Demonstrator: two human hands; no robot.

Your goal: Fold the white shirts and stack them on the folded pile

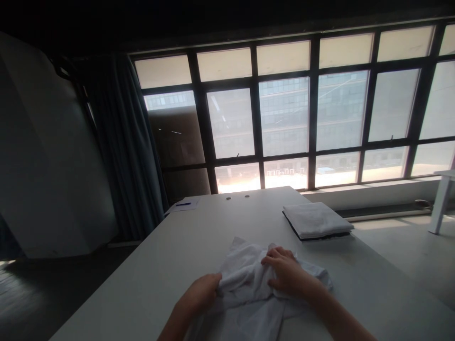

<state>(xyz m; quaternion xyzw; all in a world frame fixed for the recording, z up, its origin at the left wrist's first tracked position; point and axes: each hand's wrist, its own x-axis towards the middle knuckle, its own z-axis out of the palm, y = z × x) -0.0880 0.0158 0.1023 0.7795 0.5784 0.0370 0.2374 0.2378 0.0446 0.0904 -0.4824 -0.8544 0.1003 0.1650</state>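
A crumpled white garment (pixel 245 279) lies on the white table (pixel 170 265) just in front of me. My left hand (pixel 201 296) is closed on a bunched fold at the garment's left side. My right hand (pixel 286 272) rests on top of the cloth with its fingers curled into the fabric. Both forearms reach in from the bottom edge of the view.
A neat stack of folded white cloth over a dark layer (pixel 316 221) sits farther back on the right of the table. A sheet of paper with a blue pen (pixel 184 204) lies at the far left corner. Large windows (pixel 284 113), a dark curtain (pixel 124 151), another table leg (pixel 441 203).
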